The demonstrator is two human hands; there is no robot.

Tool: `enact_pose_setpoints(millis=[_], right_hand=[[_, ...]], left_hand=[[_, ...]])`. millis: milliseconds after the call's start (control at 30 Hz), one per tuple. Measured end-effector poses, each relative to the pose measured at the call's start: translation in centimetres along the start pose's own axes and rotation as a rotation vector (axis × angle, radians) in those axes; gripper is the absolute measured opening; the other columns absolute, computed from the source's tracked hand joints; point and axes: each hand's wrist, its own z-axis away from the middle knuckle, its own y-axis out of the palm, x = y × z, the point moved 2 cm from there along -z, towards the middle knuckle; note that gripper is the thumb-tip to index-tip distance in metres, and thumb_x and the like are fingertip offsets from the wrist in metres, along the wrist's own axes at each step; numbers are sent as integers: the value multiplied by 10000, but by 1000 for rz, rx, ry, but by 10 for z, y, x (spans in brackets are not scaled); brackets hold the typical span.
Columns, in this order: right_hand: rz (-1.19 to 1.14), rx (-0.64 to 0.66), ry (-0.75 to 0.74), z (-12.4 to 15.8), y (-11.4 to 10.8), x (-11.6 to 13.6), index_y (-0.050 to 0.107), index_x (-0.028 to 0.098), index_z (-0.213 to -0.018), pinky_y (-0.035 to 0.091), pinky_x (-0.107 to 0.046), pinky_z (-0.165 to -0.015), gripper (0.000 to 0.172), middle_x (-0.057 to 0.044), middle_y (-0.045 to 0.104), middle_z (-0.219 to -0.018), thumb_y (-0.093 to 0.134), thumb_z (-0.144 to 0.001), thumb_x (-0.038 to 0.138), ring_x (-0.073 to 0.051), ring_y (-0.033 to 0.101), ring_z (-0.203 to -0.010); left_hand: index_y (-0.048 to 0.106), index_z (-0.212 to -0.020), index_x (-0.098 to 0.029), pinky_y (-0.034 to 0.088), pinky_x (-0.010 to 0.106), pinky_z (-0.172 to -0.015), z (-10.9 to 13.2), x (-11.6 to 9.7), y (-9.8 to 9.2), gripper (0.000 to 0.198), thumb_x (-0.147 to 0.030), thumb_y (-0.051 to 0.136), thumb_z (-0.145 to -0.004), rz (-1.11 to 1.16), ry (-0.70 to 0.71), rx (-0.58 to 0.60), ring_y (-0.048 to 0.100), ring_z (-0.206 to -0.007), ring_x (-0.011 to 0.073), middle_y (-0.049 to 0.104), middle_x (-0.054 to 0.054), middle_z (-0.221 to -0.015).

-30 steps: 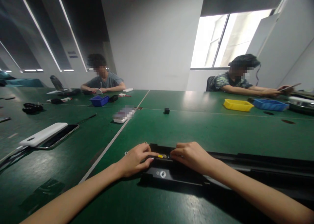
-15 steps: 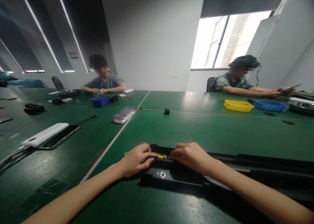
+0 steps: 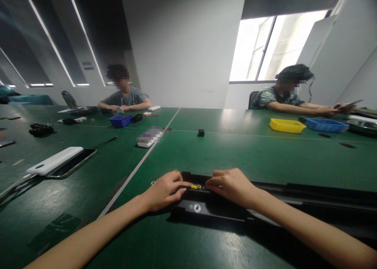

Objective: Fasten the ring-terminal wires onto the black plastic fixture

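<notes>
A long black metal channel lies across the green table in front of me, running off to the right. My left hand reaches over its left end, thumb and index finger closed on a yellow wire end with a ring terminal. The ring faces right, inside the channel. Just right of it, my right hand rests over the channel with its fingertips pinched together. Whatever those fingertips hold is hidden. Small metal rings also show beyond and left of my left hand.
On the left lie a white power bank and a phone with cables. A small black cube sits mid-table. Farther back are a blue-violet bin, a yellow bin and a blue bin. Two people sit across the table.
Both hands stay nearly in place over the channel, with the ring terminal still between them. The whole view has shifted very slightly.
</notes>
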Motion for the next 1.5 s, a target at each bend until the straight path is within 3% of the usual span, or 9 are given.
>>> enact_pose_setpoints(millis=[1500], right_hand=[[-26, 19, 1, -1, 3, -1, 708, 256, -916, 352, -221, -532, 183, -6, 670, -772, 536, -868, 296, -130, 610, -627]], left_hand=[[539, -1221, -219, 408, 307, -792, 1, 1, 1, 328, -256, 382, -936, -20, 13, -12, 473, -878, 193, 497, 64, -949]])
